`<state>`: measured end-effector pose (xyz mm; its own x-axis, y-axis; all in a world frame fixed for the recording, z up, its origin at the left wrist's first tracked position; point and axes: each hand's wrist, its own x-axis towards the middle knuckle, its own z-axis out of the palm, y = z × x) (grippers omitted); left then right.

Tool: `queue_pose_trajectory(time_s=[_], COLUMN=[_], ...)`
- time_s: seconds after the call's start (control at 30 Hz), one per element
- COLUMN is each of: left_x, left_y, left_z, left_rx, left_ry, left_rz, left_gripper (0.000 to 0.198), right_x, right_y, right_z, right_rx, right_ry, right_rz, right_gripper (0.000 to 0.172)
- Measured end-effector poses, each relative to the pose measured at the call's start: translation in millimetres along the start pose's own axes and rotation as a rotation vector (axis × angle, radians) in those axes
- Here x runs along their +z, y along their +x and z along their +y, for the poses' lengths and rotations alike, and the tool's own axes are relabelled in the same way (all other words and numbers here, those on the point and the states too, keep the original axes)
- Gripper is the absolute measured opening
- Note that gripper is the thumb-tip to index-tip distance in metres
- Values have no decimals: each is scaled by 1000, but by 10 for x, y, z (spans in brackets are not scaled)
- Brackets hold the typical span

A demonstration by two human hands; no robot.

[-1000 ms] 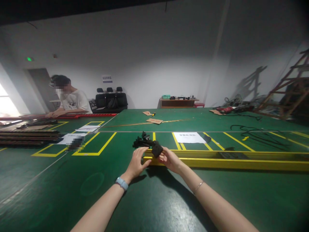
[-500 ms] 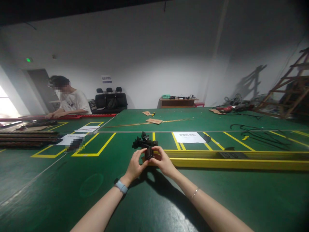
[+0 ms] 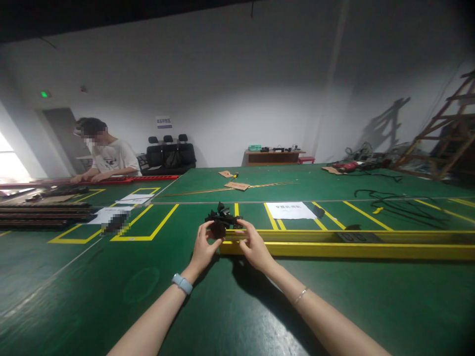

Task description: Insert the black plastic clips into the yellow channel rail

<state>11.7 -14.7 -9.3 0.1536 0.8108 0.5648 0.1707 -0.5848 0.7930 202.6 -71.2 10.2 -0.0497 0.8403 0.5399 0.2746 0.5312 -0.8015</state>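
My left hand (image 3: 203,247), with a light blue watch on the wrist, pinches a small black part (image 3: 217,229) at the near end of a long yellow channel rail (image 3: 334,250) on the green table. My right hand (image 3: 253,245) rests on the rail's end, fingers curled against its top edge, a thin bracelet on the wrist. A heap of small black parts (image 3: 223,216) lies just behind the two hands.
A person in a white shirt (image 3: 111,157) leans over red rails at the far left. Dark rails (image 3: 40,213) are stacked at the left. White sheets (image 3: 290,210), cardboard pieces (image 3: 237,186), black cables (image 3: 393,201) and yellow marking lines are on the table.
The black part went from between both hands at the rail end into my left hand alone, a little left and higher. My right hand settled onto the rail.
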Motion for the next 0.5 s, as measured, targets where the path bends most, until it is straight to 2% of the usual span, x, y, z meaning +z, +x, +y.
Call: queue_pose_trajectory(time_s=[0.1,0.2,0.33,0.5], left_x=[-95,-187,-236,-208], left_y=[84,129,122,96], left_z=[-117,-203,-250,-199], left_rx=[-125,-255,-407,-487], left_ry=[-105,-201,-273,-324], left_rz=[25,-20,-73,-112], left_gripper=[61,60,57,47], right_x=[-175,-300,-287,-230], right_y=[40,30,-51,-102], right_z=[92,194,249,253], right_rx=[3,3,-79,-88], right_ry=[-202,-366,-610,-810], right_rz=[171,280,200,149], right_gripper=[52,51,54,46])
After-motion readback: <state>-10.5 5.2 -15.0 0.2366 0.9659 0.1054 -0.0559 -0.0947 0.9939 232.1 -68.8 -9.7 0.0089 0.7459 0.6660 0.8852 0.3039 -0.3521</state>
